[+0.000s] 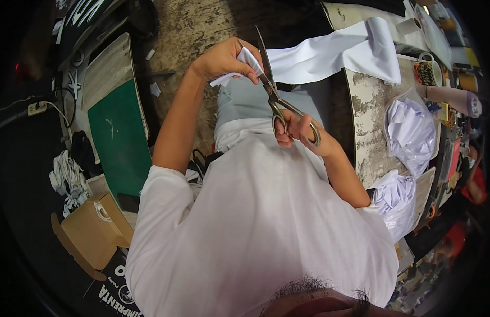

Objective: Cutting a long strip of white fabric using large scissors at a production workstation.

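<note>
My left hand [223,62] is closed on the folded end of a long white fabric strip [319,55]. From there the strip stretches right, and its far end drapes over the edge of a worn table. My right hand [298,129] has its thumb and fingers through the handles of large metal scissors [271,90]. Their blades point up and away, parted, right beside the folded cloth in my left hand. Whether the blades touch the fabric, I cannot tell.
On the worn table [364,121] at right lie a plastic bag of white cloth [411,124] and a patterned mug [427,72]. A second bag [395,201] sits nearer. Leftward are a green board [118,140] and an opened cardboard box [94,232]. Another person [475,182] shows at far right.
</note>
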{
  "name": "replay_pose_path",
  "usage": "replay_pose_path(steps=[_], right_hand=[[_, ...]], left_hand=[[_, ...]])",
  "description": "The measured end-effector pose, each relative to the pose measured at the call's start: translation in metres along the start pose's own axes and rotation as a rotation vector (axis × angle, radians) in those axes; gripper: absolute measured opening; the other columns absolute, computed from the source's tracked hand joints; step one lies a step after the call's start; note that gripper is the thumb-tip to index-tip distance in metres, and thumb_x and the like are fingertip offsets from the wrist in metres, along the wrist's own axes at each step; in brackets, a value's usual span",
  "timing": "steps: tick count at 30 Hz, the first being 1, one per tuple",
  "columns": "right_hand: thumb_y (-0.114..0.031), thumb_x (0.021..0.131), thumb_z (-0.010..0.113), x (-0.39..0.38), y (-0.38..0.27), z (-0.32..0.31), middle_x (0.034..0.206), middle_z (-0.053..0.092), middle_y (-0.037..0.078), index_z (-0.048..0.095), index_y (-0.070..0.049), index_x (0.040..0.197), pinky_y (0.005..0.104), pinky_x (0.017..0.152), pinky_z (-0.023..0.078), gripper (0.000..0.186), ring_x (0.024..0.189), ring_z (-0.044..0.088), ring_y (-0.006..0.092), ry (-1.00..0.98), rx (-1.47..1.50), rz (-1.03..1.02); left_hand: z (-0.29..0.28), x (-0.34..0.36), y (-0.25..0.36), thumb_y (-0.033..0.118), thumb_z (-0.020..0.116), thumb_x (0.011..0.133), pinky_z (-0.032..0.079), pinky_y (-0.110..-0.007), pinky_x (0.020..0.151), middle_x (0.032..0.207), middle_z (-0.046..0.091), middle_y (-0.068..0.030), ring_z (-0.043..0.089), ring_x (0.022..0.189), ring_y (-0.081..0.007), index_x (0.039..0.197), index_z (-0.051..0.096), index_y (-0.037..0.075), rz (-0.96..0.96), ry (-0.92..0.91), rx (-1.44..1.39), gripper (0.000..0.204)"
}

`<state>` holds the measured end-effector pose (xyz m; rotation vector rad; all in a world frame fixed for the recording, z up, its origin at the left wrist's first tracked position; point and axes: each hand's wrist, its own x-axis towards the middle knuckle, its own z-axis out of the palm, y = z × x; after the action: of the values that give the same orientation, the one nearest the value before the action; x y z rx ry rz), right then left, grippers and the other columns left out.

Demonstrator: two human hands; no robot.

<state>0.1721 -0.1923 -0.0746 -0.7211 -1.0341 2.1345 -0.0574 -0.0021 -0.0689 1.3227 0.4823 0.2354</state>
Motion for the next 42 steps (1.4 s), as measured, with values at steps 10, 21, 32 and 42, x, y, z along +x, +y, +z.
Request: replay_pose_path(steps=[10,21,32,42], right_hand=[[-0.046,0.092,0.067,-0.003,-0.010,0.003,0.071,0.051,0.001,0.051,-0.006,0.083,0.0229,0.054,0.037,0.045,0.062,0.047,0.0085,0.126,0.021,0.137],[-0.075,0.085,0.053,0.002,-0.006,0.007,0.077,0.055,0.003,0.054,-0.005,0.085,0.0254,0.063,0.044,0.070,0.064,0.054,0.0108,0.169,-0.240,-0.081],[-0.053,0.092,0.064,-0.002,-0.001,0.004,0.066,0.052,0.000,0.055,-0.007,0.079,0.0237,0.055,0.040,0.049,0.056,0.052,0.0089,0.273,-0.258,0.054],[-0.056,0.091,0.064,0.008,0.007,0.006,0.065,0.053,0.000,0.054,-0.007,0.080,0.0245,0.056,0.041,0.051,0.059,0.054,0.0095,0.251,-0.209,-0.052]], left_hand=[[-0.008,-0.001,-0.010,-0.004,0.080,0.072,0.057,-0.029,0.073,0.084,0.072,-0.0123,0.071,0.077,-0.0184,0.092,0.070,-0.005,0.077,-0.018,0.002,0.022],[0.010,0.003,-0.007,-0.002,0.080,0.071,0.056,-0.028,0.066,0.079,0.070,-0.0111,0.068,0.070,-0.0155,0.088,0.069,-0.006,0.066,0.015,-0.045,0.020],[0.009,0.003,-0.013,-0.002,0.080,0.072,0.056,-0.028,0.067,0.078,0.069,-0.0105,0.068,0.070,-0.0163,0.086,0.068,-0.005,0.130,-0.018,0.006,0.019],[0.012,0.003,-0.028,-0.004,0.078,0.073,0.056,-0.029,0.067,0.081,0.068,-0.0104,0.068,0.071,-0.0165,0.089,0.067,-0.005,0.084,-0.013,-0.018,0.019]])
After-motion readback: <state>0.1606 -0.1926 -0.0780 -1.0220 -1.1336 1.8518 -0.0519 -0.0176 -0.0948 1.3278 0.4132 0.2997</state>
